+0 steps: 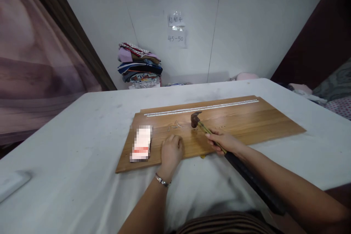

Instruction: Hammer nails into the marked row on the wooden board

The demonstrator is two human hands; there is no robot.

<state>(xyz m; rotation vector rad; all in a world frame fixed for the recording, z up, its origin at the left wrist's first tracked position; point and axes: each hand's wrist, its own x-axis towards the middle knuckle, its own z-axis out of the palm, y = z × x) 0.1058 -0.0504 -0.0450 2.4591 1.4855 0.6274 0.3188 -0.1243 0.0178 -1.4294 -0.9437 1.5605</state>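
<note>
A claw hammer [204, 128] with a brown head and a yellow and black handle is in my right hand [222, 140], whose fingers wrap round the yellow part of the shaft. Its head hangs low over the wooden board [260, 119], a little right of several loose nails [177, 125]. My left hand [172, 150], a bracelet on its wrist, rests on the board's near edge with its fingers curled in. Whatever those fingers may hold is hidden. A few small dots, perhaps holes or nail heads, mark the board right of the hammer head.
Two white measuring strips [203, 108] run along the board's far side. A blurred-out phone-like object [142, 143] lies on its left end. The board lies on a white-covered table [82, 128]. Folded clothes [139, 66] are stacked against the wall behind; a curtain [41, 51] hangs left.
</note>
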